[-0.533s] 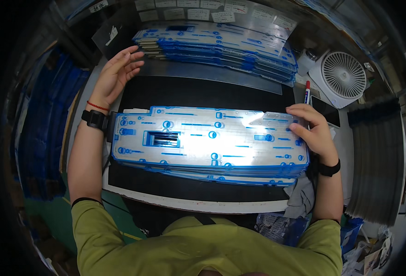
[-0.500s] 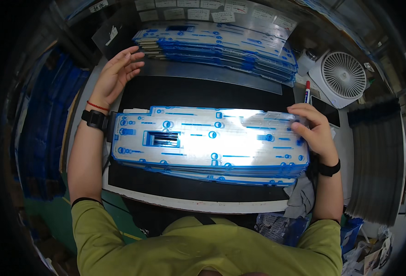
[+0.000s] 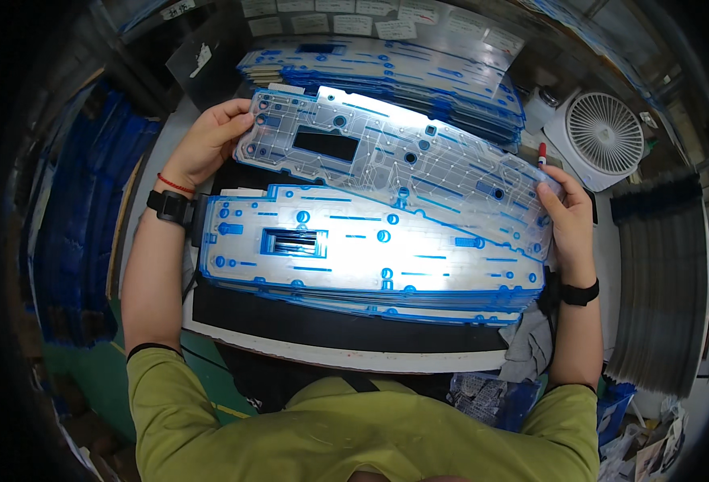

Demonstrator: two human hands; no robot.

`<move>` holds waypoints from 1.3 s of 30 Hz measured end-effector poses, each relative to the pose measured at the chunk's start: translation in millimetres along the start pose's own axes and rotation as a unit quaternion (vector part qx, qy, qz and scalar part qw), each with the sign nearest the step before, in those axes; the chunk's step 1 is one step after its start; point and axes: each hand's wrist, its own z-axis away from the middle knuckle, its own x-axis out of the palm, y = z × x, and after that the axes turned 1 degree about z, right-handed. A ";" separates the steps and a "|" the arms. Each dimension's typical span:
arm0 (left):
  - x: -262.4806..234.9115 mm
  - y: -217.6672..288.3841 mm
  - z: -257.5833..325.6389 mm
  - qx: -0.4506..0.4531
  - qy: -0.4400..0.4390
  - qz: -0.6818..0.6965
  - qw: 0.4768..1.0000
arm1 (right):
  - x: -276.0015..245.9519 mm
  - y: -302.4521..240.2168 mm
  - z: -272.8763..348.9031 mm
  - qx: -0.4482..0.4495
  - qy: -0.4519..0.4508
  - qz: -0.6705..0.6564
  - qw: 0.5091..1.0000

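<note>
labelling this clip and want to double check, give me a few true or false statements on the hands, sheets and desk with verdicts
1. The left hand and right hand both hold one clear circuit-patterned sheet. True.
2. Its large rectangular cutout is near the right hand. False: the cutout is toward the left hand.
3. A stack of blue-edged sheets lies nearer the body than the held sheet's left end. True.
4. The held sheet is squared up with that stack. False: it slants relative to it.
5. A white fan stands at the far right. True.
6. The left wrist is bare. False: it wears a black watch and red cord.
</note>
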 end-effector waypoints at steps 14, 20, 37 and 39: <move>0.9 2.6 0.0 0.028 0.054 0.051 0.997 | -8.8 6.9 -5.4 0.041 0.029 -0.114 0.992; 0.3 1.7 -0.2 0.040 0.059 0.051 0.996 | -4.7 1.9 -3.0 0.055 0.025 -0.113 0.992; 2.7 0.2 -2.7 0.039 0.108 0.010 0.993 | -8.6 2.7 -1.4 0.007 0.012 -0.078 0.997; 3.6 -0.2 -3.3 0.042 0.110 0.010 0.993 | -7.9 1.9 -0.5 0.010 0.016 -0.083 0.996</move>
